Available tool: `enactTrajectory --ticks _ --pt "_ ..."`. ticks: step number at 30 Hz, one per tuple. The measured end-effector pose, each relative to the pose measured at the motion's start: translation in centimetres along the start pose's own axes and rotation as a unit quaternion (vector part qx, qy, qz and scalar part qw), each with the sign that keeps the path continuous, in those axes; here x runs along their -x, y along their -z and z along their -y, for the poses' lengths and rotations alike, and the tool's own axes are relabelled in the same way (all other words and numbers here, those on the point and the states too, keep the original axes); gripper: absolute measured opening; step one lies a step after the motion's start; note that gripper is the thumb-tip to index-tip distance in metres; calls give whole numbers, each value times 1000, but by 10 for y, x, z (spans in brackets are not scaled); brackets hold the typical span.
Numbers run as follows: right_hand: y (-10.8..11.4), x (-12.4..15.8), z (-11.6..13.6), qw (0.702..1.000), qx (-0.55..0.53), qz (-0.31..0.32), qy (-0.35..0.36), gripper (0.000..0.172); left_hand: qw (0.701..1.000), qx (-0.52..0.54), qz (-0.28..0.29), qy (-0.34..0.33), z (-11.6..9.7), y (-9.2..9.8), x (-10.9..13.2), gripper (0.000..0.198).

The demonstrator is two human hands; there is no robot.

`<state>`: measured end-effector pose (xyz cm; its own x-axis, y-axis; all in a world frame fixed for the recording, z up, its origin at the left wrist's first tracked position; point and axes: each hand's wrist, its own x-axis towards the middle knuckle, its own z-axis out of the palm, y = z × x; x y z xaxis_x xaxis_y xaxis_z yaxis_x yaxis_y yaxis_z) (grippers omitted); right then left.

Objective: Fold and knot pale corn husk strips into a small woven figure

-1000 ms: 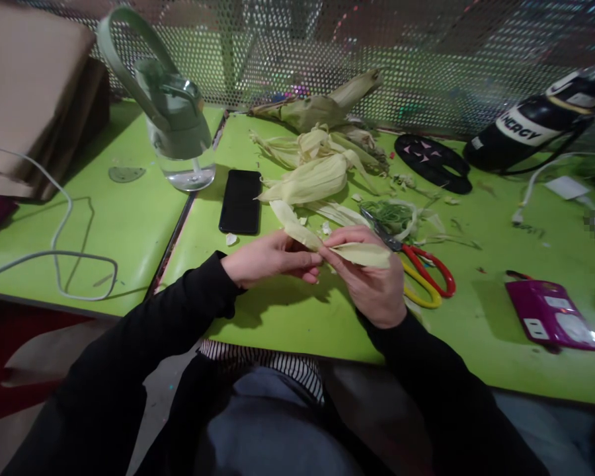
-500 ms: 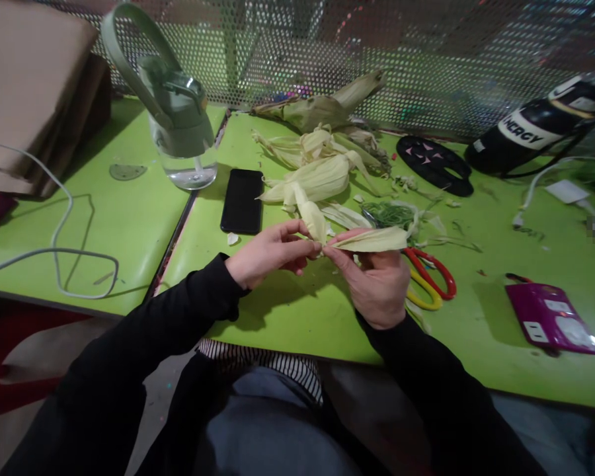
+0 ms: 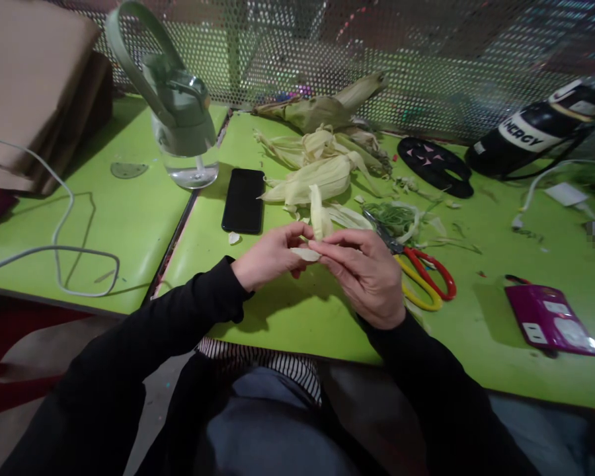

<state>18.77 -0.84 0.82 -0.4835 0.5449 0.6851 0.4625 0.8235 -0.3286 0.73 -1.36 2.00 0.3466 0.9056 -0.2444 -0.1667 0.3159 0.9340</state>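
Pale strips of corn husk [image 3: 317, 213] meet between my two hands above the table's front part. My left hand [image 3: 276, 256] pinches the husk from the left, with one strip rising past its fingertips and a short end lying over its thumb. From the right, my right hand [image 3: 367, 272] closes thumb and fingers on the same piece. The spot where the strips join is mostly hidden by fingertips. Just behind lies a heap of corn husks [image 3: 322, 178]. Scissors [image 3: 434, 274] with red and yellow handles rest beside my right hand, partly covered by it.
A black phone [image 3: 244, 201] lies left of the husks, near a green-lidded water bottle [image 3: 186, 132]. Green shreds [image 3: 395, 217], a black palette-shaped object [image 3: 434, 165], a black bottle [image 3: 530, 135] and a purple device [image 3: 553, 317] are to the right. Perforated mesh [image 3: 297, 53] stands behind.
The long strip that stretched rightward over my right hand no longer lies there; a short end now points left across my left thumb. My right fingers have come closer to my left ones.
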Motion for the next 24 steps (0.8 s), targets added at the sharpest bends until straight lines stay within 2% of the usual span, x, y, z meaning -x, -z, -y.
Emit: enactTrajectory --ticks 4,7,11,12,16,19,24 --pt "0 -1 -1 999 18 -13 -33 20 999 -25 18 -38 0 -1 1 19" --pt "-1 1 -1 995 -3 -24 -95 14 997 -46 43 -44 1 0 0 15" --pt "-3 2 -1 971 -89 -23 -221 48 997 -49 52 -24 3 1 -1 16" --pt "-3 2 -1 965 -101 -13 -240 52 997 -48 53 -19 3 1 -1 16" --pt "0 -1 -1 953 -132 19 -272 33 997 -33 73 -12 3 2 -1 15" --pt "0 -2 -2 934 -189 2 -301 34 996 -7 93 -13 3 1 0 18" --pt "-1 -3 -2 913 -266 -19 -310 36 993 82 88 22 4 -2 0 26"
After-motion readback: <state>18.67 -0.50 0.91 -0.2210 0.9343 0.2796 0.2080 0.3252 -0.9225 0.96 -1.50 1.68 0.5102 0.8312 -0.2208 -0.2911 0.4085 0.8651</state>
